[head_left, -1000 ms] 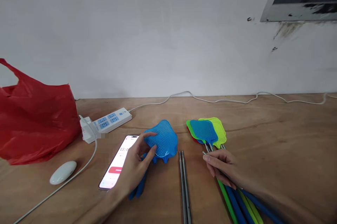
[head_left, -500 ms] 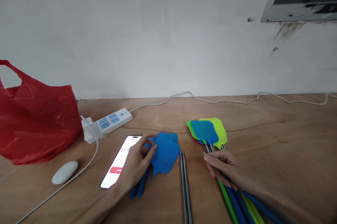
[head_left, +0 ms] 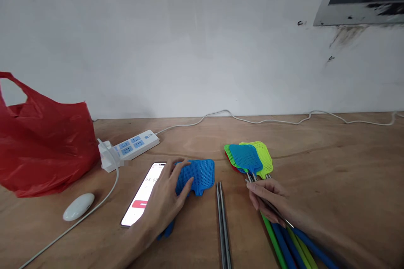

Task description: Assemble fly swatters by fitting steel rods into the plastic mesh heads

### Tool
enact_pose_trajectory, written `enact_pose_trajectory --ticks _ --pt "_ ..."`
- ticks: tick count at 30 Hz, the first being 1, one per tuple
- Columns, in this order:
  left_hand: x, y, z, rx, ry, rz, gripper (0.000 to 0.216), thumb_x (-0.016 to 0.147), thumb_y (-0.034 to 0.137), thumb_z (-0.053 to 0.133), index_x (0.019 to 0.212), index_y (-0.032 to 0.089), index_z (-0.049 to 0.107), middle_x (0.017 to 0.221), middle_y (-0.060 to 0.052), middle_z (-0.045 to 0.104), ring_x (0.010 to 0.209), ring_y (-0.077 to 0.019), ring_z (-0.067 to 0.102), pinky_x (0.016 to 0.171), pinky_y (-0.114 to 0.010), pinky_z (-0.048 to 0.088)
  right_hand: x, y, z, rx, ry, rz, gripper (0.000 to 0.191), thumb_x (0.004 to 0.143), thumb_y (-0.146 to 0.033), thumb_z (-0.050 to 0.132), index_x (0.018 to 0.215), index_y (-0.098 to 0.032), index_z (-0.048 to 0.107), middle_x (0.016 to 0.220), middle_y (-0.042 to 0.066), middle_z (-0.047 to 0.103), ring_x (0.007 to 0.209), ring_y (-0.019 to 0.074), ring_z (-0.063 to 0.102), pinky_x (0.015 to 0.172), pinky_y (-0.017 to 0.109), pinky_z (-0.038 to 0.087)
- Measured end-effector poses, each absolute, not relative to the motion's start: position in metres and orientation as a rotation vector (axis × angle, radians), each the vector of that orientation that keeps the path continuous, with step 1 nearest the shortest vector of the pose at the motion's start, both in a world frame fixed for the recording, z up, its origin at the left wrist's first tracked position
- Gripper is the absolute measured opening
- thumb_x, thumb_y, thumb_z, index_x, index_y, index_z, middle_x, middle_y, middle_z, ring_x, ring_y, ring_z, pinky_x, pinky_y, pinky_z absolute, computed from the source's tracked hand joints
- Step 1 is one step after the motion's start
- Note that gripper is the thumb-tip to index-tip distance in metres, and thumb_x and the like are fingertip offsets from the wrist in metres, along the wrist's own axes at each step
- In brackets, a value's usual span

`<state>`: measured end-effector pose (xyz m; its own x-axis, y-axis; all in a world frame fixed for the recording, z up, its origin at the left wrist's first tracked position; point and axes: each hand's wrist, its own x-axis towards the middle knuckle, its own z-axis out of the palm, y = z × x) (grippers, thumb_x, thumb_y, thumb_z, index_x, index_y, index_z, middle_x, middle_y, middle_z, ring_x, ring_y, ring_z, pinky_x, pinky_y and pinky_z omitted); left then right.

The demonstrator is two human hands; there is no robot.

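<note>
My left hand (head_left: pixel 168 195) rests over blue mesh fly swatter heads (head_left: pixel 203 174), its fingers and thumb spread apart across them. Below it, the ends of blue handles (head_left: pixel 167 231) stick out. Between thumb and fingers, my right hand (head_left: pixel 267 199) pinches the thin metal rod of a blue-handled stick (head_left: pixel 311 243), its tip free of any head. Under that hand lie several fly swatters with blue, green and yellow-green heads (head_left: pixel 246 157) and long coloured handles (head_left: pixel 273 237). A few loose metal rods (head_left: pixel 222 227) lie between my hands.
A lit phone (head_left: pixel 139 201) lies beside my left wrist. Farther left are a white mouse (head_left: pixel 78 206), a power strip (head_left: pixel 137 145) with a plugged-in cable, and a red plastic bag (head_left: pixel 47 142). A white cord (head_left: pixel 261 122) runs along the wall.
My left hand has spread out flatter over the blue heads, and the uppermost head has shifted and turned. My right hand has moved slightly to the right with the rod.
</note>
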<state>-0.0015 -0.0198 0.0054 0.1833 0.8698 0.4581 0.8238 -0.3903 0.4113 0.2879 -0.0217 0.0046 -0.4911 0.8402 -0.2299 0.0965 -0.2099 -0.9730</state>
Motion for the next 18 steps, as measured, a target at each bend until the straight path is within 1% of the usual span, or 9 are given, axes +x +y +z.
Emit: enact_pose_trajectory --ticks 1,3,6,8,10,13,16,18 --pt "0.0 -0.022 0.006 2.418 1.603 0.953 0.029 0.097 0.036 0.051 0.122 0.024 0.058 0.127 -0.01 0.058 0.108 -0.0296 0.063 0.088 -0.044 0.055 0.288 -0.021 0.005 -1.095 -1.453 1.783 0.057 0.083 -0.071 0.055 0.058 -0.02 0.053 0.03 -0.009 0.039 0.024 0.0049 0.023 0.029 0.02 0.015" --pt "0.004 -0.026 0.005 2.502 1.43 0.835 0.027 0.099 0.031 0.05 0.123 0.025 0.059 0.125 -0.01 0.061 0.113 -0.0291 0.061 0.094 -0.045 0.053 0.288 -0.019 0.005 -1.044 -1.326 1.832 0.055 0.082 -0.069 0.058 0.057 -0.02 0.052 0.028 -0.01 0.034 0.024 0.0047 0.019 0.029 0.02 0.016" --pt "0.008 -0.031 0.004 2.559 1.288 0.655 0.028 0.099 0.028 0.05 0.124 0.026 0.061 0.126 -0.009 0.062 0.114 -0.0291 0.061 0.096 -0.047 0.053 0.29 -0.017 0.009 -0.993 -1.137 1.873 0.05 0.08 -0.063 0.064 0.058 -0.02 0.051 0.029 -0.012 0.027 0.026 0.0044 0.014 0.031 0.021 0.016" --pt "0.009 -0.033 0.003 2.568 1.269 0.584 0.028 0.098 0.027 0.052 0.125 0.027 0.061 0.127 -0.009 0.063 0.116 -0.0301 0.06 0.097 -0.048 0.052 0.293 -0.016 0.012 -1.008 -1.025 1.845 0.047 0.078 -0.059 0.068 0.059 -0.02 0.053 0.033 -0.011 0.029 0.03 0.0045 0.02 0.033 0.019 0.021" --pt "0.009 -0.034 0.002 2.566 1.264 0.563 0.028 0.098 0.027 0.052 0.124 0.027 0.062 0.126 -0.009 0.063 0.116 -0.0304 0.06 0.098 -0.049 0.052 0.296 -0.014 0.014 -1.048 -0.927 1.783 0.045 0.076 -0.056 0.073 0.06 -0.018 0.054 0.04 -0.009 0.035 0.036 0.0044 0.025 0.037 0.018 0.025" --pt "0.009 -0.034 0.002 2.55 1.26 0.585 0.027 0.099 0.027 0.051 0.123 0.026 0.062 0.125 -0.009 0.063 0.115 -0.0296 0.06 0.097 -0.048 0.052 0.3 -0.009 0.012 -1.094 -0.788 1.725 0.045 0.072 -0.053 0.079 0.061 -0.018 0.055 0.051 -0.008 0.037 0.041 0.004 0.024 0.036 0.017 0.027" --pt "0.009 -0.034 0.004 2.53 1.259 0.606 0.026 0.099 0.027 0.05 0.122 0.026 0.063 0.124 -0.008 0.063 0.114 -0.0289 0.06 0.098 -0.048 0.051 0.304 -0.006 0.009 -1.101 -0.616 1.648 0.04 0.068 -0.047 0.085 0.062 -0.018 0.058 0.055 -0.008 0.034 0.042 0.0041 0.021 0.033 0.015 0.027" --pt "0.01 -0.035 0.005 2.516 1.247 0.608 0.025 0.099 0.027 0.05 0.121 0.026 0.062 0.124 -0.008 0.063 0.115 -0.0287 0.06 0.101 -0.05 0.05 0.305 -0.005 0.007 -1.094 -0.545 1.533 0.035 0.068 -0.044 0.088 0.068 -0.019 0.064 0.057 -0.007 0.039 0.044 0.0046 0.028 0.033 0.014 0.033"
